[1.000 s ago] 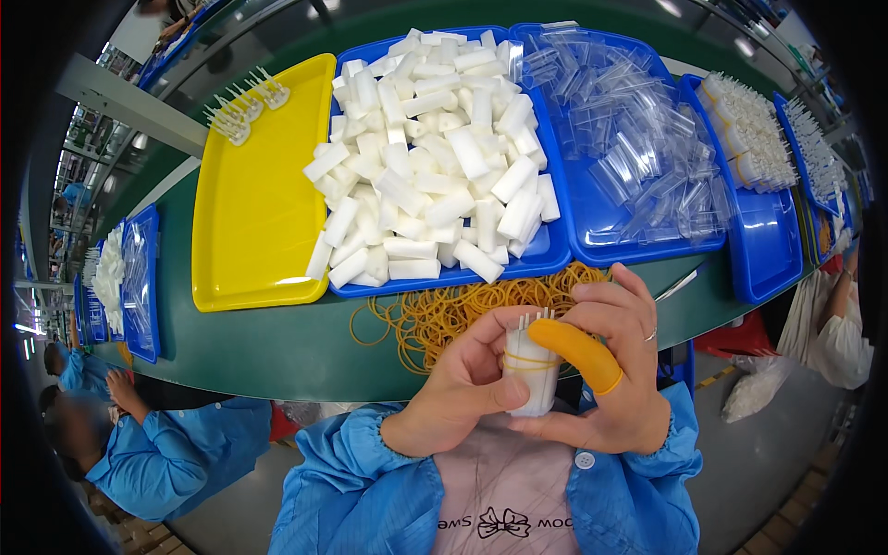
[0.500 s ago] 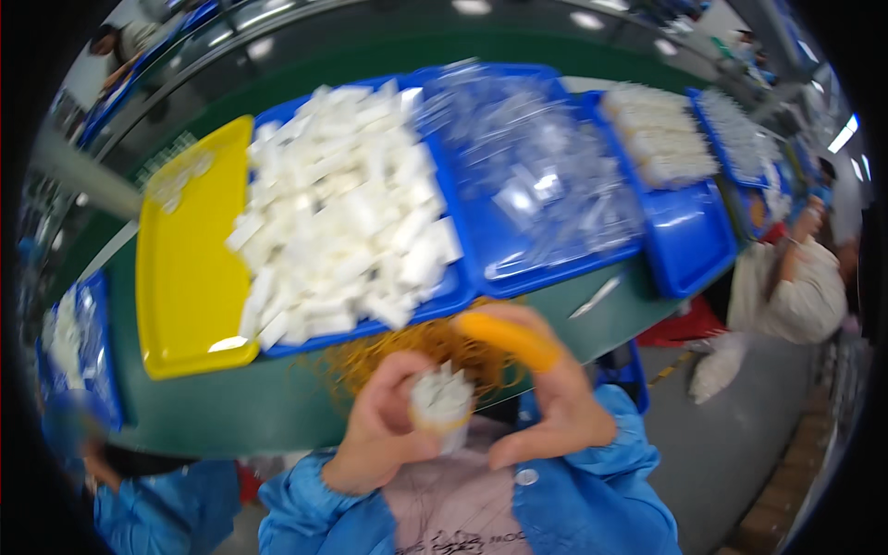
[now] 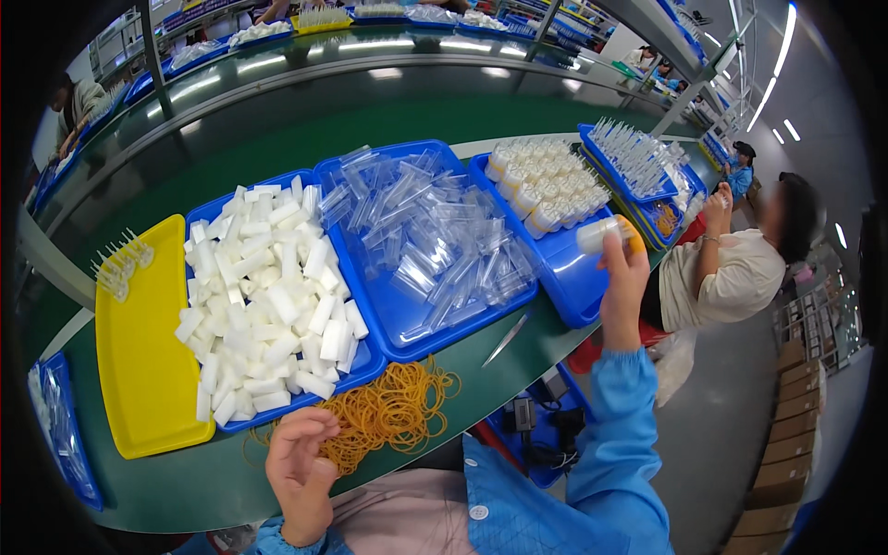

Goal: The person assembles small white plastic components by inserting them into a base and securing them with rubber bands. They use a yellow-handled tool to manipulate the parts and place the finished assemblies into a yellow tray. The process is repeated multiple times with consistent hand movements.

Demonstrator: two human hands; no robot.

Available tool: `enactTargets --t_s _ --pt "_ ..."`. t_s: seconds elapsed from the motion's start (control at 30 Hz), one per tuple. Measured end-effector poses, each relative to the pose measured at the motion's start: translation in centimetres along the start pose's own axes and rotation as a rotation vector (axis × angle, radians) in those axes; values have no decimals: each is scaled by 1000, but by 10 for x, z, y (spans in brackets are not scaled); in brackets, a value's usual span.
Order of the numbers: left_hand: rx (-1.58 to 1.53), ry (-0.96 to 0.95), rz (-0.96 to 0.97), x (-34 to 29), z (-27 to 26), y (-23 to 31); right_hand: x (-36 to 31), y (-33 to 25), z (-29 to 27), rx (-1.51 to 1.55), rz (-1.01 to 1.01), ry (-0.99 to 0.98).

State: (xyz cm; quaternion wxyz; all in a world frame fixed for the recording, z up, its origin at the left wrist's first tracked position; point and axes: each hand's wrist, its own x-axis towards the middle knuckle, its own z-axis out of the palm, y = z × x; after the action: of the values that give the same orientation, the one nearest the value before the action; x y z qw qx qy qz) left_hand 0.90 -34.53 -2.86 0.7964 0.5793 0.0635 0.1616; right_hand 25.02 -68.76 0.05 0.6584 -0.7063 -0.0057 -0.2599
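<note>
Head view of a packing station. The right hand (image 3: 625,268), reached out to the person's right at arm's length, is closed around a banded bundle of small white tubes (image 3: 597,234), which it holds over the near corner of the blue tray of finished bundles (image 3: 566,268); an orange cover shows on one fingertip. The bundle appears just above the tray floor, apart from the rows of like bundles farther back, so the step in hand is judged to be the setting-down of a completed bundle.

The left hand (image 3: 301,462) hangs loosely open, fingers curled and holding nothing, at the near edge of the desk (image 3: 518,365), just beside the heap of yellow rubber bands (image 3: 393,412). Whether its fingertips touch the bands cannot be told.

Behind the bands stand, from left to right, a yellow tray (image 3: 139,370) bearing a few small clear pieces at its far end, a blue tray heaped with white tubes (image 3: 268,296), and a blue tray of clear plastic sleeves (image 3: 430,236). A pair of metal tweezers (image 3: 507,338) lies on the desk before the sleeve tray.

The next move, as judged, calls for a release of the bundle upright beside its neighbours without toppling them, and for the left hand to pick a single band from a tangled heap. A co-worker (image 3: 740,264) sits at the far right.
</note>
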Motion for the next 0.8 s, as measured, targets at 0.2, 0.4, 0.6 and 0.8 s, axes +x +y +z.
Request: enactTargets --t_s 0.2,0.4,0.6,0.8 --pt "-50 43 -40 -4 -3 2 123 107 -87 -506 -195 305" --pt "47 40 -4 -8 -5 9 137 116 -69 -621 -62 176" --pt "109 105 92 -6 -24 20 132 125 -73 -576 89 99" --pt "311 85 102 10 -46 53 133 119 -82 -663 -164 303"
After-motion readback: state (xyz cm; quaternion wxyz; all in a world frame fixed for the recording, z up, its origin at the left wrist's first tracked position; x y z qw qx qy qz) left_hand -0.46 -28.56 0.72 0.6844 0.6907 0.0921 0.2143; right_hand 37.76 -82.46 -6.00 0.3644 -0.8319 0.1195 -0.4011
